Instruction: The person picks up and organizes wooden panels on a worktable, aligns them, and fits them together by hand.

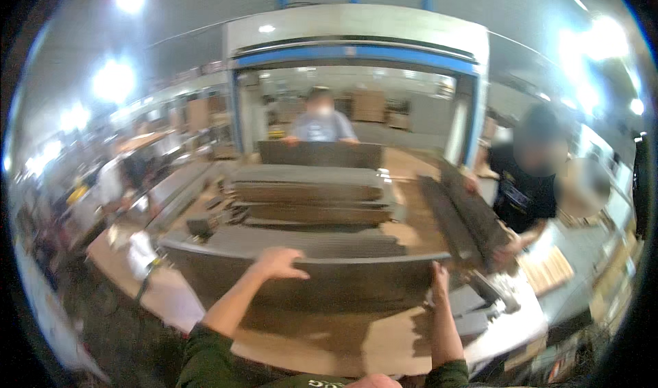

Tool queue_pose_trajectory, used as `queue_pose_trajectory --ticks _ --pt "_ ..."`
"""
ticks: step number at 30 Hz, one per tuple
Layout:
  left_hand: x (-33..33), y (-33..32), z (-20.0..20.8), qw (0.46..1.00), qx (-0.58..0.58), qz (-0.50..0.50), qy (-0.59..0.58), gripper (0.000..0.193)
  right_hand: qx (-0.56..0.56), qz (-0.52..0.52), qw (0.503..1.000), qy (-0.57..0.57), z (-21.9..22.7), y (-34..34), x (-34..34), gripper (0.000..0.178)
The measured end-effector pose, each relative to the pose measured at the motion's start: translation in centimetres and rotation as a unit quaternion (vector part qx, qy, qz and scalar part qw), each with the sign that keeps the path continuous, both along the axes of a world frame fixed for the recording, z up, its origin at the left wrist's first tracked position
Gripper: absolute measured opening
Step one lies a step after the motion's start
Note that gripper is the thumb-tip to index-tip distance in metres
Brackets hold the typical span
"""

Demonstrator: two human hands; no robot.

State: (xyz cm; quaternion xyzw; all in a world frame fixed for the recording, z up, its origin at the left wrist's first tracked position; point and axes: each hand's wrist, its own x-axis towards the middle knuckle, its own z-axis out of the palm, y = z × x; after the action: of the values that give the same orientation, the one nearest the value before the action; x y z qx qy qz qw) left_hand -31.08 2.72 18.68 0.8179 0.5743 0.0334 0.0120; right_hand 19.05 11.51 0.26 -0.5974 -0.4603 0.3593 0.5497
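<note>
- Head view: both forearms reach up from the lower edge; the left hand (279,262) curls over the top edge of a large grey-brown cardboard sheet (322,284) standing upright on edge, fingers hooked forward
- The right hand (439,278) grips that sheet's right end, thumb up; flat sheet stacks (308,195) lie beyond both hands; a co-worker (524,182) to the right holds a tilted bundle (466,213)

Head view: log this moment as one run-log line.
left hand: on top edge of upright cardboard sheet | right hand: gripping its right edge | co-worker: holding sheet bundle
</note>
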Motion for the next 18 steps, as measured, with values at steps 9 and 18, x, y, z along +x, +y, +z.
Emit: queue_pose_trajectory --ticks 9,18 --pt "9.7 -3.5 10.1 0.984 0.083 -0.138 -0.080 0.061 0.277 -0.009 0.960 0.037 14.7 -8.7 -7.7 0.061" --pt "16.5 -3.3 0.7 0.989 0.072 -0.126 -0.018 0.049 0.200 -0.032 0.976 0.081 6.6 -9.2 -3.7 0.074"
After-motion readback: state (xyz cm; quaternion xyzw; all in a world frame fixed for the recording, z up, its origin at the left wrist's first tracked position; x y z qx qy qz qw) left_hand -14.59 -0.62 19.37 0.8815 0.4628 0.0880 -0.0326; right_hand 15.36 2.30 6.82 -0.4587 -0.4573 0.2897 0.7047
